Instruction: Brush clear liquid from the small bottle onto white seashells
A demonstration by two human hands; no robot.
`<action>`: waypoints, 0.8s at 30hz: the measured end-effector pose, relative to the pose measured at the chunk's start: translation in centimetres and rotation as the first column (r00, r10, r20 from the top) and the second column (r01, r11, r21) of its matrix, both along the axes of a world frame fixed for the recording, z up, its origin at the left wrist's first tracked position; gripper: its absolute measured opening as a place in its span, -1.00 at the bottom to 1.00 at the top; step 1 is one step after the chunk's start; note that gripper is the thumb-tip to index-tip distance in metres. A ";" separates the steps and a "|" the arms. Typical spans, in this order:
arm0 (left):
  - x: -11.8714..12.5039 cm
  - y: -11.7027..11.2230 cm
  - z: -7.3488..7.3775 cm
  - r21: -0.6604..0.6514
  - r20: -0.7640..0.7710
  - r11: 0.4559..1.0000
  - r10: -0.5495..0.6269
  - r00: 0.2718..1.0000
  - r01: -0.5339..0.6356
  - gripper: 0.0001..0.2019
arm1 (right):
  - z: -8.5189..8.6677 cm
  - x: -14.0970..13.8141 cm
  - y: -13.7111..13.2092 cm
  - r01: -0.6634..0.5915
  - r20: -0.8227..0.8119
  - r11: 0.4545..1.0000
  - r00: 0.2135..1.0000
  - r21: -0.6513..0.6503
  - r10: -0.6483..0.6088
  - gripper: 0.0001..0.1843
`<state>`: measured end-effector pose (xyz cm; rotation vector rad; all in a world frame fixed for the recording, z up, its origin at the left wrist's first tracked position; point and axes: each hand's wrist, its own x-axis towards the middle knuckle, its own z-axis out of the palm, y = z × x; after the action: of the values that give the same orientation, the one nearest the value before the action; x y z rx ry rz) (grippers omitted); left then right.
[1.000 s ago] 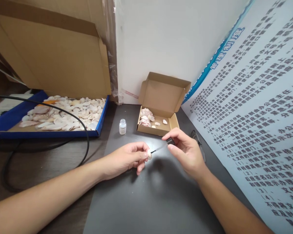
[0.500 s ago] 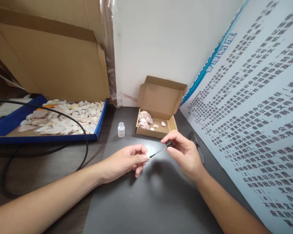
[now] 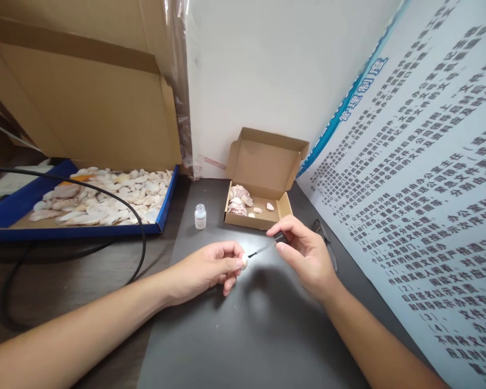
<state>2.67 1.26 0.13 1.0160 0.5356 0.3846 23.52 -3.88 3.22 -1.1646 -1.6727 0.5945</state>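
Observation:
Between the thumb and fingers of my left hand (image 3: 216, 267) is a small pale seashell (image 3: 244, 261), pinched over the grey table mat. My right hand (image 3: 303, 251) grips the black cap of a thin applicator brush (image 3: 263, 249), which slants down to the left. The brush's dark tip is at the shell's upper right edge; whether it touches, I cannot tell. A small clear glass bottle (image 3: 200, 218) with a label stands uncapped behind my left hand. Beyond my right hand, an open small cardboard box (image 3: 257, 222) holds several shells.
At left, a large blue-edged box (image 3: 105, 232) is full of white shells, its cardboard lid raised. A black cable (image 3: 144, 237) loops in front of it. Eyeglasses (image 3: 326, 243) lie right of my right hand, beside a printed board (image 3: 421, 178).
The brush tip has shifted slightly up and left along the shell's edge, and the shell has turned a little in my left fingers. Both grips stay the same.

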 end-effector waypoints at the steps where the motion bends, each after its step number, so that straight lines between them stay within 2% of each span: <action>1: 0.0 0.0 0.0 0.001 0.000 1.000 -0.001 1.000 0.001 -0.65 | 0.0 0.0 0.0 -0.017 -0.007 1.000 1.000 -0.005 0.017 -0.84; 6: 0.0 0.0 -0.1 0.000 0.003 1.000 0.001 1.000 -0.001 -0.65 | 0.1 -0.3 -0.1 0.024 0.070 1.000 0.997 -0.003 -0.023 -0.84; 10: 0.0 0.0 0.0 -0.006 0.000 1.000 -0.001 1.000 0.001 -0.67 | 0.0 -0.2 -0.1 -0.008 0.018 1.000 1.000 -0.013 0.009 -0.84; 15: 0.0 0.0 0.0 0.001 0.007 1.000 -0.005 1.000 0.005 -0.66 | 0.0 -0.1 0.0 0.056 0.072 0.998 0.996 -0.022 -0.055 -0.84; 19: 0.0 0.0 -0.1 -0.006 0.007 1.000 0.003 1.000 -0.003 -0.65 | 0.0 -0.1 0.0 0.004 0.020 0.999 1.000 -0.039 -0.003 -0.85; 24: -0.1 0.0 -0.1 -0.003 0.010 1.000 -0.006 1.000 0.006 -0.65 | 0.0 -0.1 0.0 0.026 0.050 0.999 0.998 -0.033 -0.024 -0.85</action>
<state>2.61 1.30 -0.01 1.0118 0.5240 0.3832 23.42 -3.89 3.17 -1.2316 -1.6938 0.5841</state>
